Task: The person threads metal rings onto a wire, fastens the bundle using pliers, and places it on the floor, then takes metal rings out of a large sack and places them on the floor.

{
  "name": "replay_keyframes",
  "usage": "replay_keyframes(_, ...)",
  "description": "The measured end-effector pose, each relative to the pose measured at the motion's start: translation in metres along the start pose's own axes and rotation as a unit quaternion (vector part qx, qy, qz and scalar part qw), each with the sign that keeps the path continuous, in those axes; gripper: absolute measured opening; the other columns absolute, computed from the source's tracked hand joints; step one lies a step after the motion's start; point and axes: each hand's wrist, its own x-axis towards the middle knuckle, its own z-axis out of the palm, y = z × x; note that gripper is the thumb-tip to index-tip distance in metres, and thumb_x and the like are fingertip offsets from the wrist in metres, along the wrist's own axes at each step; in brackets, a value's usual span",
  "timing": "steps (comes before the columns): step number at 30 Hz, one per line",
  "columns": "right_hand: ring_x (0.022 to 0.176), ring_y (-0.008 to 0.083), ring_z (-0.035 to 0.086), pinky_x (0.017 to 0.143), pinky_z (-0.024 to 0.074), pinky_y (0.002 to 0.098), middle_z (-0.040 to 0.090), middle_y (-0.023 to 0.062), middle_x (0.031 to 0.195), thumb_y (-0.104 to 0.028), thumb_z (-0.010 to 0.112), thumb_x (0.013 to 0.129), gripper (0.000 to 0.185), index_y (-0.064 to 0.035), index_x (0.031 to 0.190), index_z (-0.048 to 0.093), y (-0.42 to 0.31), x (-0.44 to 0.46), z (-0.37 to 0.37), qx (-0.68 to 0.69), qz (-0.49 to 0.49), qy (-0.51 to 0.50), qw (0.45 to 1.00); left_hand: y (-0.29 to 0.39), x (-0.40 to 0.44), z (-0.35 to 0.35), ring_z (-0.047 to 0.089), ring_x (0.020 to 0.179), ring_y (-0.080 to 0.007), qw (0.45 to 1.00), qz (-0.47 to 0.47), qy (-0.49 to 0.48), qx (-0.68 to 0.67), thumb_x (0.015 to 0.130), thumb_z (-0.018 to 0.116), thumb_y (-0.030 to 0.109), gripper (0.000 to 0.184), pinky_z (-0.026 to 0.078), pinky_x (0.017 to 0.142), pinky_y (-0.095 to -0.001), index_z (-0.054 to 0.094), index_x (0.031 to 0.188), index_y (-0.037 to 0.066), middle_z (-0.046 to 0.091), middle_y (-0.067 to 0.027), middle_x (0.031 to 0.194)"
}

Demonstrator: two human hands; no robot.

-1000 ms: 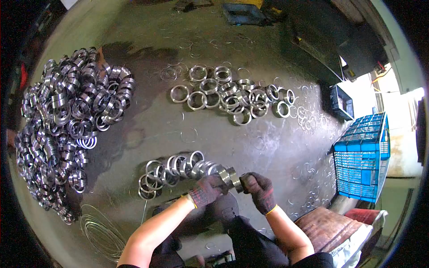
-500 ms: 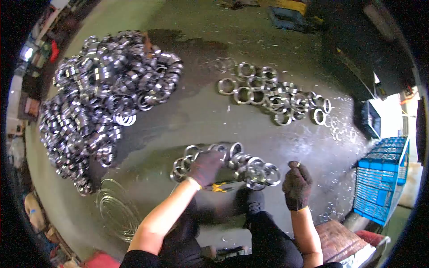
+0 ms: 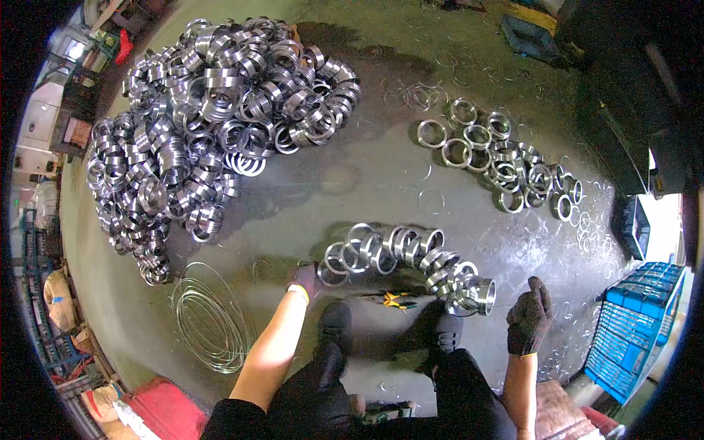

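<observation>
Ring row [image 3: 408, 246] lined up near — far-left heap [image 3: 222, 73] loose. Left hand [image 3: 303, 279] beside row, grip unclear — right hand [image 3: 529, 320] half-open, empty.

left hand [image 3: 302, 280]: blurred, fingers indistinct | ring pile [image 3: 220, 95]: inner rings hidden | brown bundle [image 3: 561, 414]: cut off at bottom

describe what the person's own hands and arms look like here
The left hand and right hand wear dark, brownish gloves with a thin yellowish edge at the wrist. The forearms are bare; a black sleeve ends near the left elbow. No right sleeve is clearly visible.
</observation>
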Motion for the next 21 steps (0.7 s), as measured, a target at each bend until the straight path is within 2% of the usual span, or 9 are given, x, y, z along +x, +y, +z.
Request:
replay_keyframes(2, 0.041, 0.0051, 0.031, 0.035, 0.0256, 0.0221, 0.035, -0.0046, 0.054, -0.021, 0.053, 0.091, 0.033, 0.0004, 0.116, 0.052, 0.002, 0.000, 0.001, -0.007, -0.009, 0.008, 1.000, 0.013, -0.008, -0.004, 0.059, 0.081, -0.0212, 0.900, -0.106, -0.192, -0.377, 0.089, 0.046, 0.017, 0.018, 0.050, 0.078, -0.0383, 0.061, 0.094, 0.007, 0.063, -0.0098, 0.093)
replay_keyframes(5, 0.040, 0.0053, 0.031, 0.034, 0.0263, 0.0227, 0.035, -0.0041, 0.054, -0.021, 0.052, 0.091, 0.035, 0.0009, 0.119, 0.050, 0.008, -0.003, 0.000, 0.020, -0.053, -0.025, 0.998, 0.019, -0.017, -0.004, 0.060, 0.079, -0.0194, 0.819, -0.157, -0.274, -0.479, 0.086, 0.050, 0.011, 0.012, 0.050, 0.071, -0.0350, 0.060, 0.091, 0.007, 0.063, -0.0061, 0.090)
replay_keyframes(7, 0.039, 0.0058, 0.032, 0.034, 0.0273, 0.0229, 0.036, -0.0038, 0.054, -0.020, 0.051, 0.092, 0.035, 0.0015, 0.119, 0.050, 0.009, -0.003, 0.000, -0.021, -0.036, -0.007, 0.999, 0.016, -0.017, 0.010, 0.061, 0.077, -0.0247, 0.875, -0.071, -0.264, -0.400, 0.087, 0.049, 0.015, 0.014, 0.050, 0.069, -0.0376, 0.059, 0.087, 0.005, 0.063, -0.0067, 0.088)
replay_keyframes(8, 0.039, 0.0058, 0.032, 0.034, 0.0273, 0.0229, 0.036, -0.0038, 0.054, -0.020, 0.051, 0.092, 0.035, 0.0015, 0.119, 0.050, 0.007, -0.004, 0.000, -0.024, -0.039, -0.006, 0.999, 0.020, -0.017, 0.019, 0.060, 0.086, -0.0244, 0.972, 0.079, -0.146, -0.166, 0.086, 0.053, 0.017, 0.019, 0.049, 0.075, -0.0384, 0.058, 0.097, 0.004, 0.063, -0.0086, 0.094)
replay_keyframes(10, 0.039, 0.0061, 0.033, 0.035, 0.0288, 0.0227, 0.037, -0.0032, 0.054, -0.020, 0.050, 0.092, 0.035, 0.0024, 0.119, 0.049, 0.006, -0.008, -0.001, -0.035, -0.046, 0.001, 0.998, 0.059, -0.058, 0.024, 0.057, 0.100, -0.0286, 0.911, 0.290, 0.073, 0.283, 0.086, 0.054, 0.020, 0.034, 0.045, 0.085, -0.0405, 0.054, 0.115, 0.003, 0.062, -0.0131, 0.104)
replay_keyframes(13, 0.039, 0.0066, 0.034, 0.034, 0.0298, 0.0227, 0.038, -0.0023, 0.054, -0.019, 0.050, 0.092, 0.035, 0.0033, 0.119, 0.049, 0.004, -0.005, -0.012, -0.045, -0.080, -0.012, 0.996, 0.075, -0.068, 0.038, 0.055, 0.106, -0.0299, 0.894, 0.207, 0.072, 0.392, 0.088, 0.050, 0.024, 0.039, 0.043, 0.090, -0.0387, 0.049, 0.123, 0.006, 0.059, -0.0143, 0.112)
replay_keyframes(17, 0.041, 0.0072, 0.036, 0.035, 0.0311, 0.0223, 0.042, -0.0011, 0.056, -0.017, 0.050, 0.092, 0.033, 0.0034, 0.117, 0.051, 0.001, -0.006, -0.008, -0.026, -0.070, 0.005, 0.997, 0.054, -0.045, 0.043, 0.057, 0.101, -0.0365, 0.860, 0.298, 0.026, 0.414, 0.089, 0.043, 0.032, 0.038, 0.045, 0.084, -0.0443, 0.055, 0.112, 0.005, 0.059, -0.0228, 0.106)
replay_keyframes(19, 0.041, 0.0071, 0.037, 0.035, 0.0320, 0.0222, 0.044, -0.0009, 0.057, -0.017, 0.052, 0.089, 0.033, 0.0027, 0.115, 0.053, 0.003, -0.004, -0.010, -0.074, -0.089, 0.019, 0.993, 0.060, -0.051, 0.037, 0.057, 0.100, -0.0370, 0.947, 0.251, -0.074, 0.188, 0.089, 0.041, 0.032, 0.039, 0.045, 0.083, -0.0441, 0.055, 0.113, 0.004, 0.058, -0.0234, 0.107)
replay_keyframes(21, 0.042, 0.0069, 0.037, 0.035, 0.0312, 0.0220, 0.044, -0.0010, 0.057, -0.018, 0.054, 0.087, 0.033, 0.0024, 0.114, 0.054, 0.009, -0.002, -0.024, -0.082, -0.125, 0.012, 0.989, 0.040, -0.024, 0.040, 0.059, 0.094, -0.0371, 0.931, 0.316, -0.072, 0.169, 0.088, 0.042, 0.031, 0.037, 0.046, 0.080, -0.0428, 0.057, 0.108, 0.003, 0.061, -0.0212, 0.103)
